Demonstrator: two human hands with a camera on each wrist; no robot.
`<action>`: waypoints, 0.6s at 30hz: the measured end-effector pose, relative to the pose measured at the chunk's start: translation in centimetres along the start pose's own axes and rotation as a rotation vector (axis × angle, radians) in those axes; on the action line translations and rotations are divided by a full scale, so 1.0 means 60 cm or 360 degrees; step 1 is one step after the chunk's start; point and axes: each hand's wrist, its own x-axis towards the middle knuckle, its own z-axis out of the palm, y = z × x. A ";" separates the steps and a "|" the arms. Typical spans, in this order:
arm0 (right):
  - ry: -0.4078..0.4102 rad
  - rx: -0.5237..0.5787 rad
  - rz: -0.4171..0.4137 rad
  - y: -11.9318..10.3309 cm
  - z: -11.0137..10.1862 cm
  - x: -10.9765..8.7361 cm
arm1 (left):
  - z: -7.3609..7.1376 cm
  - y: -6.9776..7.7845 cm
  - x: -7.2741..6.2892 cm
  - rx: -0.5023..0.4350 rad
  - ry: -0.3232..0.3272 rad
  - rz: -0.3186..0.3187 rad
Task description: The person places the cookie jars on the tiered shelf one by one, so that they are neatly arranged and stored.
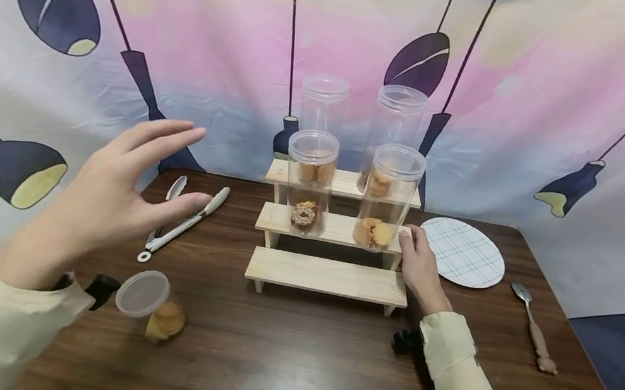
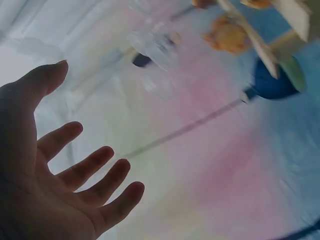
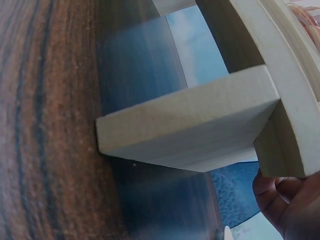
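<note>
My left hand [image 1: 125, 185] is raised over the left of the table, fingers spread apart and nothing in them; the left wrist view shows the same bare hand [image 2: 75, 175]. On the right, my right hand [image 1: 421, 270] grips the right end of the middle step of a three-step wooden display stand [image 1: 327, 273]. Its fingertips [image 3: 272, 197] curl at the board's end in the right wrist view. On that step stand a lidded clear jar [image 1: 310, 182] with a ring-shaped cookie and another jar [image 1: 389, 197] with yellow pastries. Two more clear jars [image 1: 324, 104] stand on the top step.
Near the left sleeve, a lidded jar [image 1: 143, 293] holds yellow pastries. White-handled tongs [image 1: 183, 227] lie at the back left. A checked oval plate [image 1: 463, 252] and a spoon [image 1: 535, 333] lie to the right. A patterned cloth [image 1: 221, 33] hangs behind the table.
</note>
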 end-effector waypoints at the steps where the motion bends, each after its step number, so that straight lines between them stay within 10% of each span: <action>1: 0.0001 0.0006 0.0004 0.000 -0.001 0.000 | -0.001 -0.007 -0.011 0.0009 0.0006 -0.0021; 8: -0.0011 0.0006 0.0011 0.007 0.000 -0.004 | 0.003 -0.046 -0.089 0.0027 0.0011 -0.0091; 18: -0.0014 -0.0008 -0.0009 0.003 -0.002 0.000 | 0.002 -0.077 -0.195 0.0055 -0.0369 -0.0378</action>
